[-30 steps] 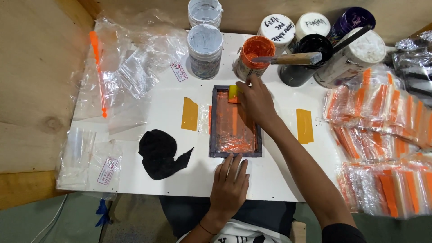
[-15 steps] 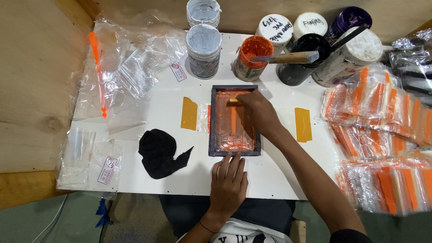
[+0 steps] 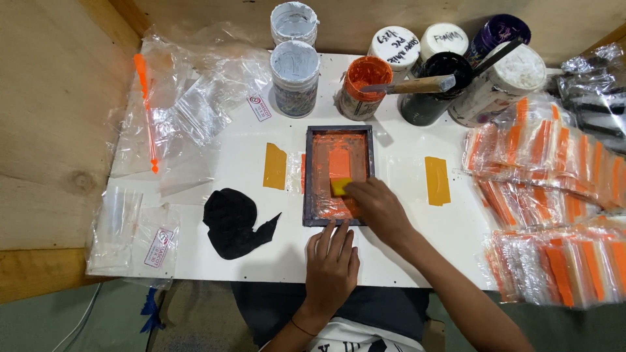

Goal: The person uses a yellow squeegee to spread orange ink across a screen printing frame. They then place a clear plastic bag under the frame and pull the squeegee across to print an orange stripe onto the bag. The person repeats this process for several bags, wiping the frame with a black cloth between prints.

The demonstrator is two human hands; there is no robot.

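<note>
A small dark-framed printing screen (image 3: 311,171) coated in orange ink lies flat at the middle of the white table (image 3: 404,241). My right hand (image 3: 381,208) grips a yellow squeegee (image 3: 340,186) that rests on the lower part of the screen's mesh. Fingers spread, my left hand (image 3: 332,264) presses flat on the table, its fingertips against the frame's near edge. A clear bag edge with an orange stripe (image 3: 302,173) shows under the frame's left side.
An open orange ink tub (image 3: 362,88) with a wooden-handled spatula (image 3: 411,85) across it stands behind the screen among several other tubs. Yellow tape strips (image 3: 274,167) (image 3: 437,180) flank the frame. A black rag (image 3: 235,221) lies left. Printed bags (image 3: 554,195) pile right, blank bags (image 3: 189,111) left.
My right hand has drawn the squeegee from the far end of the screen down toward its near end. My left hand has stayed at the frame's near edge.
</note>
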